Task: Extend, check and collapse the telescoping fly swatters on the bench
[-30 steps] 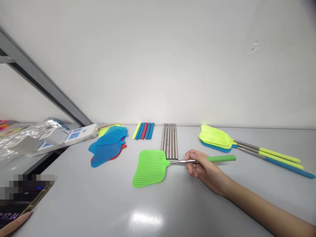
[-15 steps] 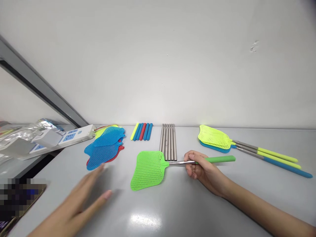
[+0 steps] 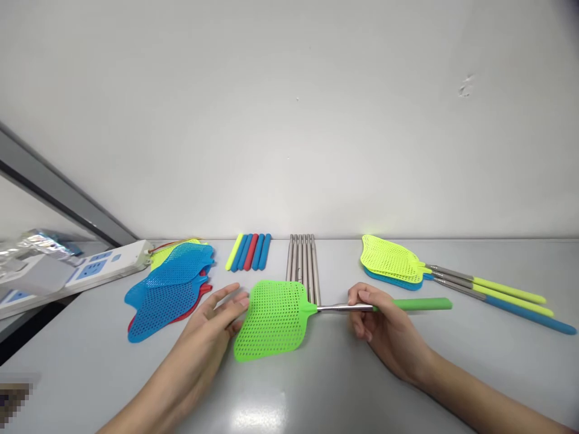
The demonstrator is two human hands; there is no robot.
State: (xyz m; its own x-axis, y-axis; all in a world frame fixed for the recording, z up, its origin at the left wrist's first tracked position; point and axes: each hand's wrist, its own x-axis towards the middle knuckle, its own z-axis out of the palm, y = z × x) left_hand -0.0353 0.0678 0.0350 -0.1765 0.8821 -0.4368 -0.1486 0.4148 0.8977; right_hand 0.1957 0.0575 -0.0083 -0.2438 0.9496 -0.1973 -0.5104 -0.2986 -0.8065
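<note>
My right hand (image 3: 380, 319) grips a green fly swatter (image 3: 274, 322) by its shaft, where the metal rod meets the green handle. The swatter's perforated head points left, above the grey table. My left hand (image 3: 212, 337) is at the left edge of that head, thumb and fingers apart; whether the fingertips touch the edge I cannot tell. Left of this hand lie loose blue swatter heads (image 3: 169, 301), with yellow and red ones partly hidden beneath. Behind the green head are several metal rods (image 3: 304, 259), side by side, their near ends partly covered by it.
Several coloured handle tubes (image 3: 248, 252) lie in a row near the wall. Assembled swatters, yellow (image 3: 392, 259) and blue (image 3: 529, 312), are stacked at the right. A white power strip (image 3: 106, 265) and clear plastic bags (image 3: 49, 241) occupy the left side.
My left hand has come right, from beside the blue heads to the green head's edge. The right hand with the swatter has shifted slightly right and nearer. The view has turned a little.
</note>
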